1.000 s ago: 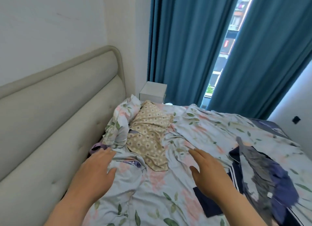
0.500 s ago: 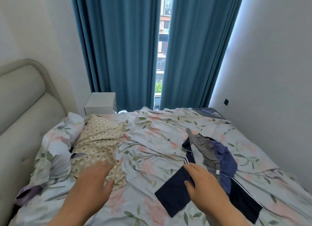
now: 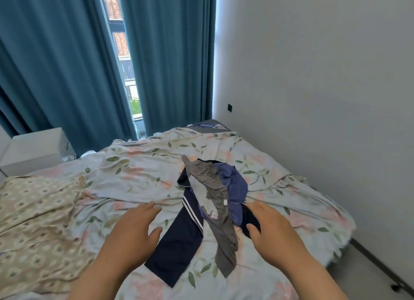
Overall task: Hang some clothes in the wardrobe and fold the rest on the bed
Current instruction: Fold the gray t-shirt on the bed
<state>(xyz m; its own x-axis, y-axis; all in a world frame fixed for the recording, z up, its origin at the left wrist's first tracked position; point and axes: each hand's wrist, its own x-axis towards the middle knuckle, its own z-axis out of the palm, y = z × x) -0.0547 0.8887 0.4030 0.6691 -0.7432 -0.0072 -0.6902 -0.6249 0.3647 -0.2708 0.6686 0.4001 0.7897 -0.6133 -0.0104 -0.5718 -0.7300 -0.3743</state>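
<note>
In the head view, your only view, the clothes lie in a loose heap at the centre of the frame on the floral sheet (image 3: 139, 172) of the bed: navy trousers (image 3: 179, 243) with a white side stripe run down toward the lower centre, a grey garment (image 3: 215, 199) is draped across them from the upper centre to lower right of centre, and a blue garment (image 3: 235, 185) is bunched just right of the grey one, touching it. Your left hand (image 3: 132, 234) hovers at lower centre-left, palm down, fingers straight and spread, just beside the trousers' left edge; whether it touches the sheet I cannot tell. Your right hand (image 3: 271, 230) is at lower centre-right, fingers relaxed and holding nothing, its thumb over the dark cloth at the heap's right edge. A patterned beige pillow (image 3: 33, 217) fills the left of the frame, a white nightstand (image 3: 38, 147) sits at the middle left, teal curtains (image 3: 67, 64) fill the upper left and centre, and a bare wall (image 3: 324, 87) takes the right. No wardrobe or hanger shows. I judge you are at the very start: nothing looks folded or hung, and you are reaching to pick a first garment. The next move calls for closing your fingers on one piece only, likely the grey one on top, and lifting it free so the trousers and blue garment do not drag along, then deciding whether it hangs or folds.
</note>
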